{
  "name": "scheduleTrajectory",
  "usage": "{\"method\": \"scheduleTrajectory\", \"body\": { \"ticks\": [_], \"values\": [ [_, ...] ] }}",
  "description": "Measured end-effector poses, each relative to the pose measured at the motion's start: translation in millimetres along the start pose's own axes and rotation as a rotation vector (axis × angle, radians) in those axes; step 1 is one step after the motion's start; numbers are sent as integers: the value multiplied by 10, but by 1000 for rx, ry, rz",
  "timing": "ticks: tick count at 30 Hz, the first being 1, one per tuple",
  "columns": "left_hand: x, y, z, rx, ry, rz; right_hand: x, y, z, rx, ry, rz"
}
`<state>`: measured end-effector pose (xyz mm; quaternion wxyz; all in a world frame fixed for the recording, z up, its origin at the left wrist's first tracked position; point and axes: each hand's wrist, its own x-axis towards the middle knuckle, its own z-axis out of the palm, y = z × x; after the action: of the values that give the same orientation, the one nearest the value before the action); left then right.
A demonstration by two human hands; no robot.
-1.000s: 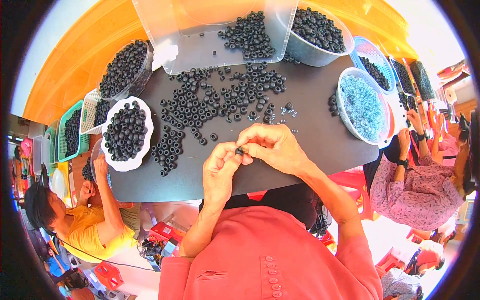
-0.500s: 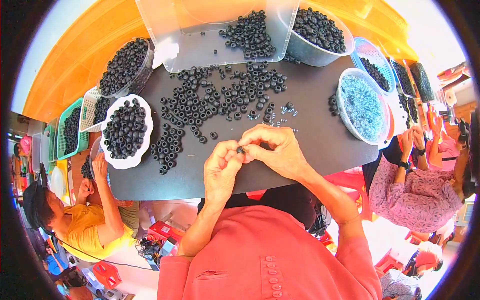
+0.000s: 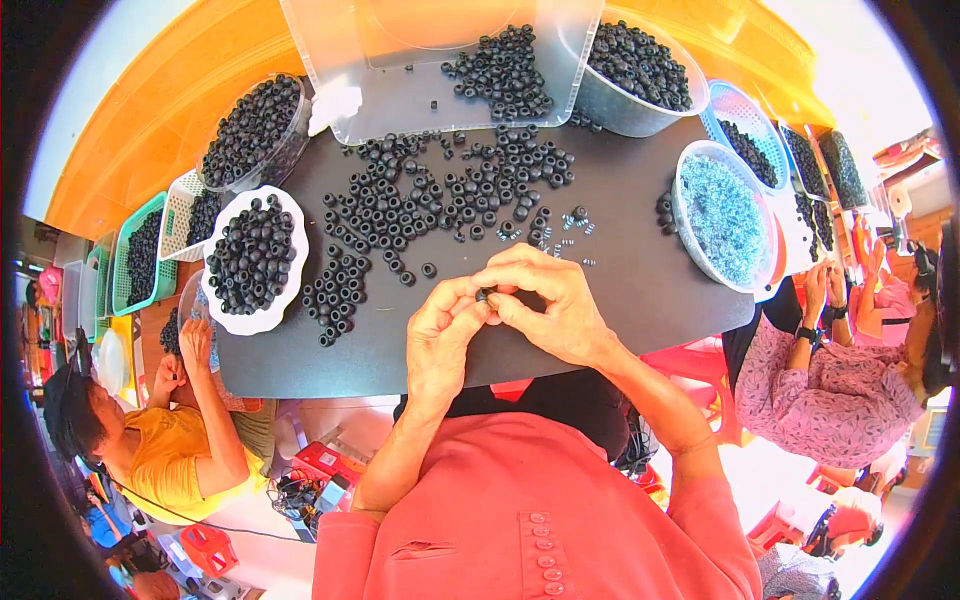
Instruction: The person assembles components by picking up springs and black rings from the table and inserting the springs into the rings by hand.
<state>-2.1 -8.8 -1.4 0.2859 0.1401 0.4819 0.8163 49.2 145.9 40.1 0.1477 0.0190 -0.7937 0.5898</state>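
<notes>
Close together above the table's near edge, my left hand [image 3: 440, 335] and my right hand [image 3: 550, 308] pinch one small round black bead-like piece [image 3: 484, 294] between their fingertips. The fingers cover most of it, so I cannot see whether a spring is in it. Just beyond my hands lie many loose black pieces [image 3: 395, 215] with round holes, spread over the dark table [image 3: 600, 340]. A few tiny metal coil springs [image 3: 575, 222] are scattered beyond my right hand. One black piece [image 3: 429, 270] sits apart, near my left hand.
A white scalloped dish [image 3: 297, 250] of black pieces stands left, a round tub [image 3: 683, 240] of bluish springs right. Along the far edge are a clear bin [image 3: 385, 90] lying open toward me and a large tub [image 3: 625, 115]. People work at both sides.
My fingers have shifted slightly around the black piece, with the right hand's fingers a little higher. Both hands stay in nearly the same place.
</notes>
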Motion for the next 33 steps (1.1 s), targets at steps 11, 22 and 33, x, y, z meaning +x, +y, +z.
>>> {"method": "scheduleTrajectory", "body": {
  "ticks": [11,22,33],
  "values": [
    [27,-49,14,-284,20,-52,-47,114,95,-307,113,-287],
    [37,-11,101,-16,74,-23,-105,150,75,-498,138,-399],
    [47,-39,68,160,75,-43,-100,128,75,-574,151,-484]
  ]
}}
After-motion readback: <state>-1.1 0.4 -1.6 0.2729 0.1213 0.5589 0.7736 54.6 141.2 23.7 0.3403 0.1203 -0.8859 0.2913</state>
